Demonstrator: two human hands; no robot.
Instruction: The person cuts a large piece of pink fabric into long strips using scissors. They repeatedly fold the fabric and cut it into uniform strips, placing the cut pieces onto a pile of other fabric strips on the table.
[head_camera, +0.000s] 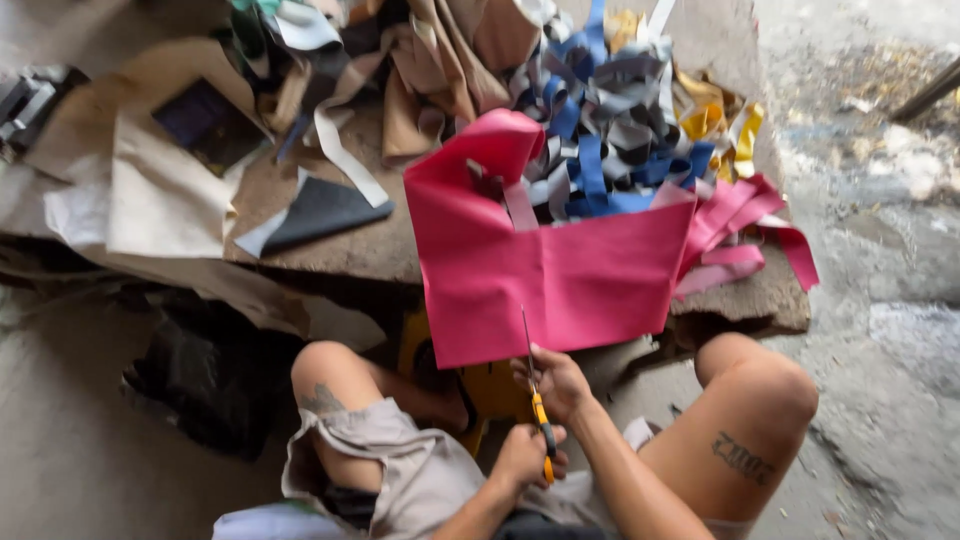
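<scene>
Upward, scissors (535, 390) blades into pink sheet (560, 270)

A seated person seen from above, wearing light grey-beige shorts (400, 470) with loose, wrinkled hems. Forearms, both hands and both knees are bare. A small dark tattoo (322, 400) marks one leg below the knee; a dark tattoo of lettering (742, 458) marks the other thigh.

One head-worn view looks steeply down and forward over the knees; close range; low work board (380, 250) ahead.
</scene>
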